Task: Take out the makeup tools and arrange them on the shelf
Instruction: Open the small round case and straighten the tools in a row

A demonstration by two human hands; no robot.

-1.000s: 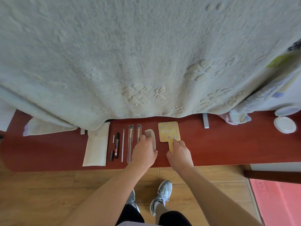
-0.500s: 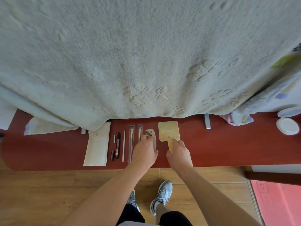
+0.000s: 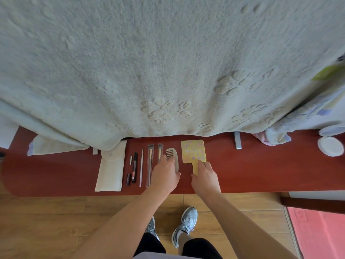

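- Hardly anything had moved since a second earlier: both hands sat on the same two tools, and only our view had drifted a touch.
- Left hand (image 3: 165, 175) lay over the near half of the comb (image 3: 172, 156), fingers bent onto it and thumb against its right edge. We read that as a loose pinch.
- Right hand (image 3: 204, 177) pinched the handle of the yellow mirror (image 3: 193, 151), thumb on the handle's left side and forefinger stretched up to where the handle met the plate.
- Both tools lay flat on the red shelf (image 3: 261, 171), just beside each other but apart, at the right end of the row.
- Left of the comb came two brushes (image 3: 150, 161), a thin pink stick (image 3: 141, 167), a dark tube (image 3: 134, 167) and the flat pouch (image 3: 111, 169).
- Pale blanket (image 3: 168, 62) hung down to the shelf's back edge, just behind the tool tips.
- Key relation: every long axis ran front to back. The mirror's plate lay straight ahead of our right grip, with the handle pointing back at the wrist.
- Right hand was the nearer one for the mirror, left for the comb, so no crossing was needed.
- Our guess: the tools were all out of the pouch, with only final squaring and spacing left.
- Risk, as we judged it: sliding the comb sideways could knock the brush next to it.
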